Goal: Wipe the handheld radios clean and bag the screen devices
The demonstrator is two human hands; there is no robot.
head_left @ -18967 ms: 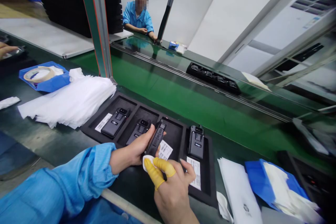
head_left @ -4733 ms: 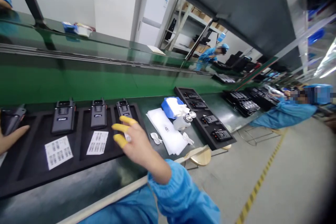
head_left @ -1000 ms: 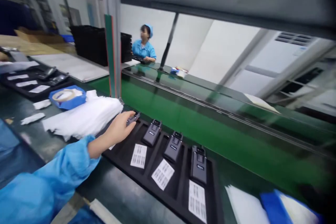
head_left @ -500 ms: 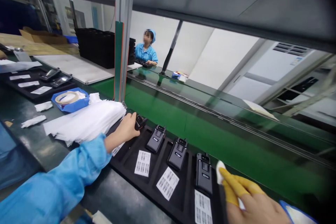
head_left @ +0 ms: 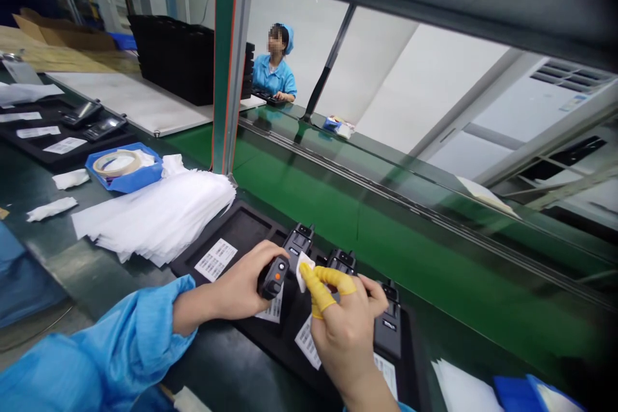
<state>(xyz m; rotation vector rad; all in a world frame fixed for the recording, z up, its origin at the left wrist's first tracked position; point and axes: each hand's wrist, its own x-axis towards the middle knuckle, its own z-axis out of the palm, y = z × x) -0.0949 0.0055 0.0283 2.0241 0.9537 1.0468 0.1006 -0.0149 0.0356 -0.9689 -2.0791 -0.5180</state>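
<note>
My left hand (head_left: 236, 286) is wrapped round a black handheld radio (head_left: 273, 278), held above the tray with its end, an orange button and a round knob, facing me. Close beside it, my right hand (head_left: 345, 322), with yellow covers on some fingers, pinches a small white cloth (head_left: 303, 270). A gap between cloth and held radio is hard to judge. Below lies a black compartment tray (head_left: 246, 226). Other radios rest in it: one behind the hands (head_left: 299, 239), another partly hidden (head_left: 340, 260), and one on the right (head_left: 387, 328). Barcode label sheets (head_left: 215, 259) lie in the compartments.
Left of the tray is a fanned stack of white sheets (head_left: 159, 215), with a blue bin (head_left: 130, 181) holding a tape roll behind it. A metal post (head_left: 224, 77) rises beyond. Another tray (head_left: 29, 154) is far left. A co-worker (head_left: 274, 71) sits across the green conveyor (head_left: 386, 238).
My left hand has lifted the radio from the leftmost compartment and brought it nearer. My right hand has moved left with the white cloth, from the tray's right end to beside that radio.
</note>
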